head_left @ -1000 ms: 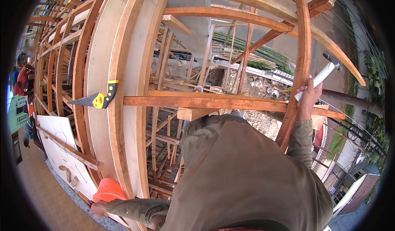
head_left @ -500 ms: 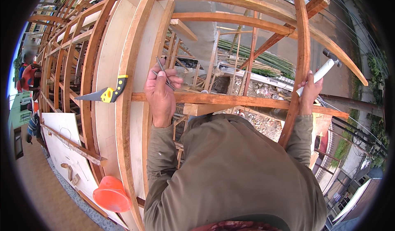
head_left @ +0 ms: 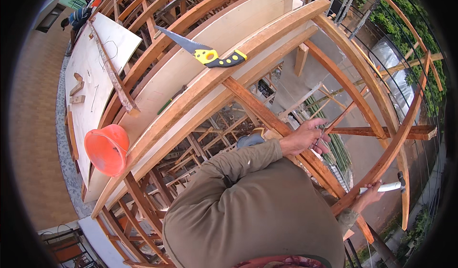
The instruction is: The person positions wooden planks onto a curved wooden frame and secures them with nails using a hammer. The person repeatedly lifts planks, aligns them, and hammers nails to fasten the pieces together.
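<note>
My left hand (head_left: 304, 139) is closed on a few thin nails (head_left: 319, 138) that stick out between its fingers. It is just above a reddish wooden crosspiece (head_left: 267, 109). Farther right, my right hand (head_left: 368, 197) grips a hammer (head_left: 385, 187) by its white handle, with the dark head pointing away from me. That hand is close beside a curved upright timber (head_left: 389, 158), which partly hides the wrist. A handsaw (head_left: 210, 57) with a yellow and black handle lies across the long beam to the left.
An orange bucket (head_left: 104, 149) is beside the long beam (head_left: 191, 96). A green-handled tool (head_left: 171, 101) lies near it. Plywood (head_left: 98, 53) with wood offcuts is at the left. Another person (head_left: 76, 22) bends there. Open gaps between timbers show debris and bamboo poles (head_left: 334, 146) far below.
The view has swung, so the saw and bucket appear shifted. My left hand with the nails has moved away from the long beam, toward the right hand. The hammer stays in my right hand.
</note>
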The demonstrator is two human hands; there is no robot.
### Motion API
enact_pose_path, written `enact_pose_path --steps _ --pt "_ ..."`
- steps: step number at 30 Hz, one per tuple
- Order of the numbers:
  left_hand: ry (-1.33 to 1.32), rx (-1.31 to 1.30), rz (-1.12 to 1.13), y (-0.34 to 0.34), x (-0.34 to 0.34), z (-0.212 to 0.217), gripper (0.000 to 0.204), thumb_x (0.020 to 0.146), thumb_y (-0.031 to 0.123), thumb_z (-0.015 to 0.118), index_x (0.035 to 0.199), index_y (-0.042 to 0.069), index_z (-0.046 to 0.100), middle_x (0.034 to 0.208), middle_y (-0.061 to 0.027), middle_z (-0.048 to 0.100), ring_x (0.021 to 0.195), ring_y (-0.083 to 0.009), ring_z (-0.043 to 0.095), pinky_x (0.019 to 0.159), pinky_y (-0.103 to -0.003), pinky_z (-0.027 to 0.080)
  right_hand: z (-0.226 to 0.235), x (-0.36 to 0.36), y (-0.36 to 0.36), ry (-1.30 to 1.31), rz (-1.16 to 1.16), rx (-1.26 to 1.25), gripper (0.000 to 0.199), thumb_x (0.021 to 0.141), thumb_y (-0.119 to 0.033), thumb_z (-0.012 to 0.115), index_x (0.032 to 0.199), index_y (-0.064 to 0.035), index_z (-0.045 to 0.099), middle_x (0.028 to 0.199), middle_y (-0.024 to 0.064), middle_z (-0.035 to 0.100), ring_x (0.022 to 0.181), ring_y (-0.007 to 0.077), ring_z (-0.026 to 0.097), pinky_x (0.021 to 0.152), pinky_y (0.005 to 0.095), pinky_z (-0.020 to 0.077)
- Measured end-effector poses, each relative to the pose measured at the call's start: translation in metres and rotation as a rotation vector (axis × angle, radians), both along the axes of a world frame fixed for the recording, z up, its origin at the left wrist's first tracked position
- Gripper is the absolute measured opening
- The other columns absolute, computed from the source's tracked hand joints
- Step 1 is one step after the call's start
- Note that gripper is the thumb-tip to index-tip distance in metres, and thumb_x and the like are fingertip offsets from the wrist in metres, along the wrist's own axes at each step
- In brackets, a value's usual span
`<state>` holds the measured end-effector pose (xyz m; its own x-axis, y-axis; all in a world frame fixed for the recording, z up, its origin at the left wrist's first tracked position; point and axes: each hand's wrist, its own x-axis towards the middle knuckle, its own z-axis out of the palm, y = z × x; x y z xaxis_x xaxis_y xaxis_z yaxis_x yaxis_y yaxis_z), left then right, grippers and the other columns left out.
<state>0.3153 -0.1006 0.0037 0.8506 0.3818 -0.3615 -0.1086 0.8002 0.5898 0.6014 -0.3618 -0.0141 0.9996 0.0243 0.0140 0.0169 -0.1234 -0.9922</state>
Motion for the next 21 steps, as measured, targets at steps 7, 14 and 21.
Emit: enact_pose_path --steps 7,14,21 --pt "-0.007 0.010 0.176 0.008 -0.005 -0.008 0.047 0.094 0.000 0.045 0.141 0.000 0.042 0.098 -0.0177 0.065 0.074 -0.0209 0.072 0.056 -0.028 0.055 0.000 0.006 -0.007 -0.018 0.006 -0.119 0.026 0.099 -0.017 0.065 0.112 0.0029 0.054 0.076 0.0048 0.052 0.058 0.0100 0.047 0.045 0.0259 0.0431" --pt "0.023 0.062 0.228 0.002 -0.016 -0.009 0.040 0.094 0.002 0.046 0.134 -0.002 0.048 0.098 -0.0152 0.067 0.066 -0.0128 0.065 0.053 -0.025 0.049 -0.002 0.008 0.002 -0.026 -0.019 -0.173 0.030 0.098 -0.019 0.066 0.112 0.0059 0.056 0.088 0.0106 0.060 0.062 0.0126 0.051 0.047 0.0259 0.0443" --pt "0.013 0.000 0.224 0.002 -0.010 -0.008 0.019 0.099 0.004 0.044 0.114 0.001 0.055 0.096 -0.0119 0.066 0.072 -0.0165 0.065 0.059 -0.028 0.054 0.006 -0.005 0.004 -0.030 0.002 -0.049 0.044 0.101 -0.016 0.060 0.138 0.0022 0.046 0.077 0.0021 0.050 0.054 0.0082 0.049 0.042 0.0240 0.0427"
